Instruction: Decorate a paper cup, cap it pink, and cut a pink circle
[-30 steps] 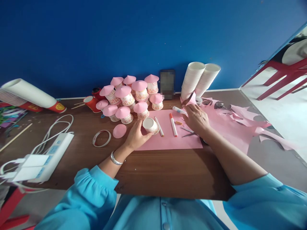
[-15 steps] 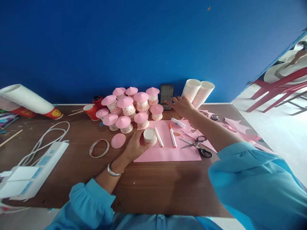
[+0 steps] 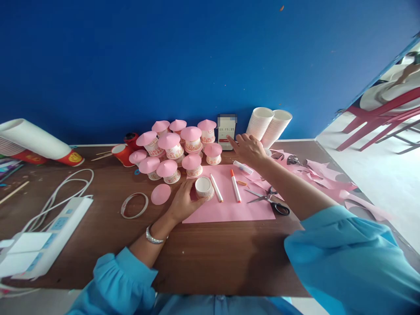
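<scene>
My left hand (image 3: 182, 202) is wrapped round a small upturned paper cup (image 3: 204, 187) that rests on a pink paper sheet (image 3: 229, 205). My right hand (image 3: 248, 148) is stretched out towards a phone (image 3: 226, 127) propped against the blue wall, its index finger at the lit screen and nothing in it. Beside the cup lie two markers (image 3: 235, 185), a glue stick (image 3: 243, 167) and scissors (image 3: 269, 201). A loose pink paper cone (image 3: 161, 194) lies left of my left hand.
Several cups capped with pink cones (image 3: 177, 148) cluster at the back. Two stacks of white cups (image 3: 269, 124) lean on the wall. A tape ring (image 3: 134, 204), a power strip (image 3: 49, 236) with cables, and pink paper scraps (image 3: 328, 175) lie about. Red chairs (image 3: 380, 118) stand to the right.
My right hand left the pink scraps near the glue stick and reached back to the phone, whose screen is now lit. My left hand stayed on the cup.
</scene>
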A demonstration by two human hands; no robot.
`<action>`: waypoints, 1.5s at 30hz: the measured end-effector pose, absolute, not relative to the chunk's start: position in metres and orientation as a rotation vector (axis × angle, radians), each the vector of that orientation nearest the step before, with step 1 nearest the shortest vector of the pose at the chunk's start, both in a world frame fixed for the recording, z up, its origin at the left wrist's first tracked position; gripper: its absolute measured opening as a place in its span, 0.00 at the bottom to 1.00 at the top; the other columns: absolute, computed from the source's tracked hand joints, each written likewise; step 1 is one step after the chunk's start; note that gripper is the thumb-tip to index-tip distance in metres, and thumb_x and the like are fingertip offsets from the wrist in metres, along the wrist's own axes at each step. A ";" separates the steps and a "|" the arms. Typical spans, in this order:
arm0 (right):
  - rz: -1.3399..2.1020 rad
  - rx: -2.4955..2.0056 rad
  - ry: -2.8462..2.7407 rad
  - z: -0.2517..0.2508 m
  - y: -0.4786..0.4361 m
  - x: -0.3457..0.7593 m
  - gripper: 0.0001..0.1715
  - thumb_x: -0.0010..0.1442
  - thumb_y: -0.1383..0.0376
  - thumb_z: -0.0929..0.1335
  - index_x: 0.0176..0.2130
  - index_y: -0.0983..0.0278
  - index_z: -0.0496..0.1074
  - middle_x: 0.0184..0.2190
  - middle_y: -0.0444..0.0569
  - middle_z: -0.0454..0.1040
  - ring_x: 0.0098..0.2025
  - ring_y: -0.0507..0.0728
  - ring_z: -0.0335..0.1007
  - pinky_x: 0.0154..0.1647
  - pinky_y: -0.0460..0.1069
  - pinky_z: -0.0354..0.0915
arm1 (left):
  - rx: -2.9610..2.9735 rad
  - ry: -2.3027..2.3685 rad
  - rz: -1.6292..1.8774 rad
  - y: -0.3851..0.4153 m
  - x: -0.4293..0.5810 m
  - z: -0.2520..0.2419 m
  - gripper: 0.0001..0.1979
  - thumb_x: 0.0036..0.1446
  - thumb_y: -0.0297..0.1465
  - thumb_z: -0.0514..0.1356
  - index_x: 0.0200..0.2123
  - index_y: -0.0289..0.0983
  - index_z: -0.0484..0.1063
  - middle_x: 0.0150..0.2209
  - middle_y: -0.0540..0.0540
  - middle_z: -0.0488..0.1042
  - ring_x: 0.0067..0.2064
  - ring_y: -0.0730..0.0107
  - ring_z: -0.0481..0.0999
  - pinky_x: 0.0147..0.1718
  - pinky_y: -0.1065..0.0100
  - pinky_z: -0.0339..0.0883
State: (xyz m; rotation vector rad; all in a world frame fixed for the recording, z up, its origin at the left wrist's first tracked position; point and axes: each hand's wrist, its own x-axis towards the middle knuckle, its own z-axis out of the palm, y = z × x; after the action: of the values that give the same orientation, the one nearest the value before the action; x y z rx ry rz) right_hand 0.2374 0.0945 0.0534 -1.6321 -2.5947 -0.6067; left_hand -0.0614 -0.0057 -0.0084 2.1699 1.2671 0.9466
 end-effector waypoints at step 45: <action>0.041 -1.184 -2.490 0.011 -0.050 0.197 0.13 0.73 0.66 0.62 0.48 0.65 0.75 0.38 0.51 0.82 0.34 0.57 0.79 0.35 0.50 0.65 | 2.434 2.081 -0.161 -0.028 -0.140 0.048 0.24 0.57 0.30 0.60 0.57 0.35 0.68 0.47 0.34 0.81 0.49 0.42 0.82 0.44 0.53 0.74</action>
State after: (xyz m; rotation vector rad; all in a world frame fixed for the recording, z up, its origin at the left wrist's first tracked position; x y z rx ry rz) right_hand 0.1975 -0.0504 0.0112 -1.1841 -2.4904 0.0407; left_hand -0.1401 -0.0283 0.0477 2.4338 2.0814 -0.1614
